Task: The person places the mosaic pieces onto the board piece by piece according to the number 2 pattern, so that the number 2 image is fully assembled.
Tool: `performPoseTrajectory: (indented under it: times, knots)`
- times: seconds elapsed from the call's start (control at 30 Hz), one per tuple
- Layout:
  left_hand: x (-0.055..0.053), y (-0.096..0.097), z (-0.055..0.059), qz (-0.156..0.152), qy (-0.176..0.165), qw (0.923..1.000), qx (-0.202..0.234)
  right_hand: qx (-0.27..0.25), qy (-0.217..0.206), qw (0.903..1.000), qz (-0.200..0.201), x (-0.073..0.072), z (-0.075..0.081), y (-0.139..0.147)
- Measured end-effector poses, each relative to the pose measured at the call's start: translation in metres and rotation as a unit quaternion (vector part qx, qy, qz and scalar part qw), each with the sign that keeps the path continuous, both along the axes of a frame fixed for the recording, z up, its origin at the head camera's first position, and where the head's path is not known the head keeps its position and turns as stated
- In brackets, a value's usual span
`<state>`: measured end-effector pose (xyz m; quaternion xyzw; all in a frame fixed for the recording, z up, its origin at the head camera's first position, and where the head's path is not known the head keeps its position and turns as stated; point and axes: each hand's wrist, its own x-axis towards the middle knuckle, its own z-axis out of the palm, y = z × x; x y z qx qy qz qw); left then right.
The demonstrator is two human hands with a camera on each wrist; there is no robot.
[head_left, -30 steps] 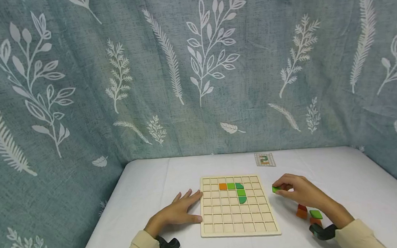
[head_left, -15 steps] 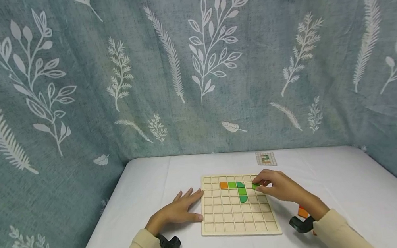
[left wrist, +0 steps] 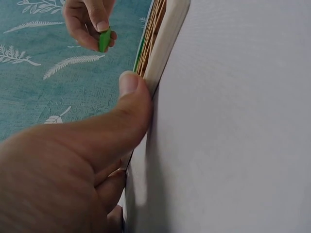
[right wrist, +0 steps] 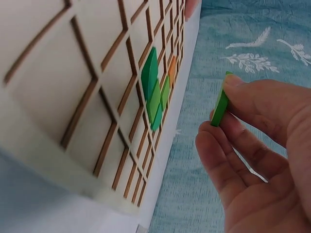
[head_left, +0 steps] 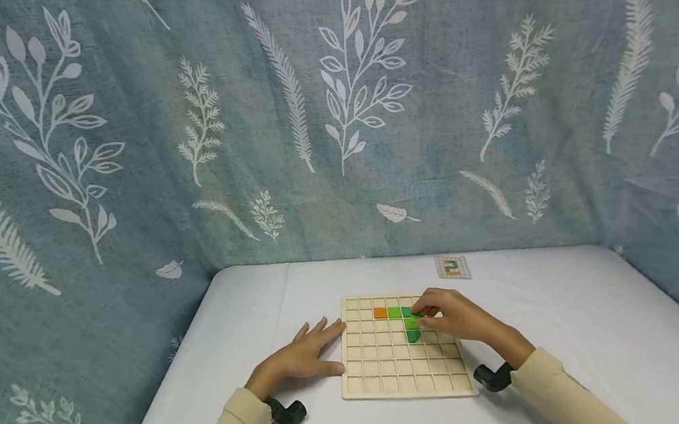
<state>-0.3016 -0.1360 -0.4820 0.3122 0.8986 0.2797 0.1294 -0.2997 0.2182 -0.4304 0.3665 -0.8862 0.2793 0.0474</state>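
Observation:
Over the wooden grid board [head_left: 385, 364], my right hand [head_left: 456, 313] pinches a light green tile [right wrist: 221, 107] between thumb and fingertips, held above the board's surface in the right wrist view. Set in the grid are an orange square tile [head_left: 380, 313], a light green square tile [head_left: 394, 312], and a dark green rounded tile [head_left: 413, 336]; another green square and another rounded tile are partly covered by my right hand in the head view. My left hand [head_left: 304, 359] lies with fingers spread, its thumb and fingertips at the board's left edge.
Behind the board on the white table [head_left: 274, 293] lies a small pattern card [head_left: 452, 267] with a grid and coloured shape. A patterned curtain [head_left: 314, 207] hangs along the table's far side. A black wrist device [head_left: 493, 377] sits beneath the right sleeve.
My right hand has carried the light green tile leftward from beside the board to over the placed tiles. The right sleeve now covers the loose tiles at the right. My left hand has stayed put.

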Motion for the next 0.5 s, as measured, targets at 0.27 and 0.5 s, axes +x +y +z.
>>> performPoseTrajectory:
  times: [0.27, 0.5]
  knots:
    - [0.002, -0.004, 0.003, 0.012, -0.006, 0.9999, -0.005, 0.005, 0.0, 0.9999, 0.014, -0.006, -0.003, -0.019]
    - [0.003, 0.0, 0.001, 0.007, -0.012, 0.9999, 0.002, -0.001, 0.002, 0.9995, 0.031, -0.003, -0.01, -0.025]
